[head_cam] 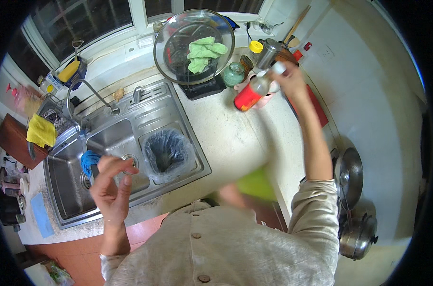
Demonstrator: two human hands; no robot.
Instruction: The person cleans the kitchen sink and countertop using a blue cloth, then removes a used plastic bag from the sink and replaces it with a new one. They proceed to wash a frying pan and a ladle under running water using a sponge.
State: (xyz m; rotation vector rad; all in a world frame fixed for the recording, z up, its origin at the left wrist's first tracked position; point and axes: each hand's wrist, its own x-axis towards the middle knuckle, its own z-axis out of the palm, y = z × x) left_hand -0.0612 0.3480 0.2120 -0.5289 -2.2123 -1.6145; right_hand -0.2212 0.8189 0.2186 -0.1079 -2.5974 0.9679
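Observation:
My right hand (291, 80) grips a glass bottle (250, 93) with a red label by its neck, near the white cap. The bottle is tilted over the back right of the counter, in front of a pink holder (263, 102). Above the steel double sink (118, 130) my left hand (112, 189) is raised, its fingers curled and apart, holding nothing. Behind it a blue cloth (89, 161) hangs on the sink divider. A clear plastic bag (168, 155) lines a round container on the drainboard. A green cloth (204, 53) lies on a large glass lid (159, 59).
A green glass jar (233, 74), a yellow-lidded jar (255, 48) and a steel canister (270, 52) crowd the back. Near the counter's front edge are a blurred bright green thing (257, 184) and a skin-toned shape (232, 195). Pans (350, 178) stand right; the tap (84, 84) arches left.

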